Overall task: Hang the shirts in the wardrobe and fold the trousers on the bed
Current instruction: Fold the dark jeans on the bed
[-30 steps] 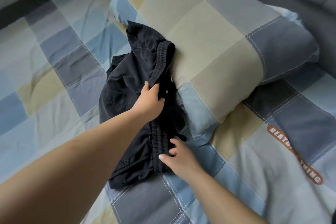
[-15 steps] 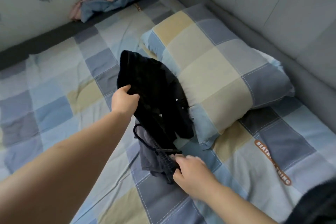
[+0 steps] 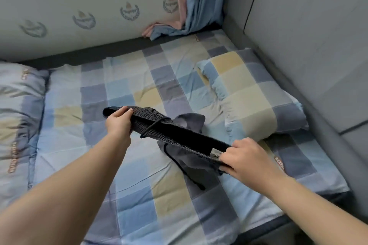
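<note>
Dark navy trousers [image 3: 175, 135] with an elastic waistband and drawstring hang stretched above the checked bed [image 3: 127, 165]. My left hand [image 3: 118, 123] grips the far-left end of the waistband. My right hand [image 3: 247, 157] pinches the other end, beside a small grey label. The waistband runs taut between both hands, sloping down to the right. The legs droop below it and bunch on the sheet, with the drawstring dangling.
A checked pillow [image 3: 253, 93] lies right of the trousers against a grey padded headboard [image 3: 308, 45]. A folded quilt [image 3: 18, 117] sits at the left. Blue and pink curtains [image 3: 191, 6] hang in the far corner. The bed's near edge is at lower right.
Both hands lifted the trousers off the pillow's edge and pulled the waistband out straight between them. The view rose and now takes in the wall and curtains.
</note>
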`<state>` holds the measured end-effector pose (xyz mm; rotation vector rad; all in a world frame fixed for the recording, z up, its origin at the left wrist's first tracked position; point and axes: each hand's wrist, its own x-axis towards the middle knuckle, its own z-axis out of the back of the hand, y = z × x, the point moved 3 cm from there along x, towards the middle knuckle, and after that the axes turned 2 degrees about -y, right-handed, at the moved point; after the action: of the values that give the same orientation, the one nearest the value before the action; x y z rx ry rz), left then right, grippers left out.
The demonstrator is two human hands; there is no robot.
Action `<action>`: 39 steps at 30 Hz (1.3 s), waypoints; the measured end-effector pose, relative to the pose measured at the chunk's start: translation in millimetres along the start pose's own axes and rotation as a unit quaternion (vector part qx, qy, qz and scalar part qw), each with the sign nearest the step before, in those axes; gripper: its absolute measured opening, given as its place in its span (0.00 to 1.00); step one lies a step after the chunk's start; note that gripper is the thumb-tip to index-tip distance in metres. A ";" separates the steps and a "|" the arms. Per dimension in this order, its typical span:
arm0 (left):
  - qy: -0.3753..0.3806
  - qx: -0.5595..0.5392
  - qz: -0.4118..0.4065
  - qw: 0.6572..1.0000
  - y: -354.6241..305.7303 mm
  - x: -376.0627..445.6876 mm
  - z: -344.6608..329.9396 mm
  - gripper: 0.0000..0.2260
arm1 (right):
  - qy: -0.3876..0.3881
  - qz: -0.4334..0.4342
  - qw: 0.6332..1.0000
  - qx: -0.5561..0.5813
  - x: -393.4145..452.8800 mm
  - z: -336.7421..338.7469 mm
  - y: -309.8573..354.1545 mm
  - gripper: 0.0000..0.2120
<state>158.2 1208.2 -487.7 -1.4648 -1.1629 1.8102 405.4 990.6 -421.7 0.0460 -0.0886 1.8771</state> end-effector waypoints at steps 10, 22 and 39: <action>0.054 -0.038 -0.024 0.998 -56.6 -60.3 231.8 0.37 | -0.088 0.032 0.994 -0.063 -12.7 121.9 141.9 0.13; 0.042 -0.052 0.047 0.997 -79.3 -90.7 395.4 0.19 | -0.098 0.093 0.986 -0.101 4.5 184.3 240.8 0.10; 0.009 0.068 -0.049 0.996 -147.0 -99.3 422.9 0.17 | -0.146 0.004 0.980 -0.135 46.4 189.0 221.1 0.07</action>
<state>-235.8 1075.9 -293.9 -1.3218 -1.0614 1.7689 178.2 952.1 -238.2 0.1337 -0.5442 1.8394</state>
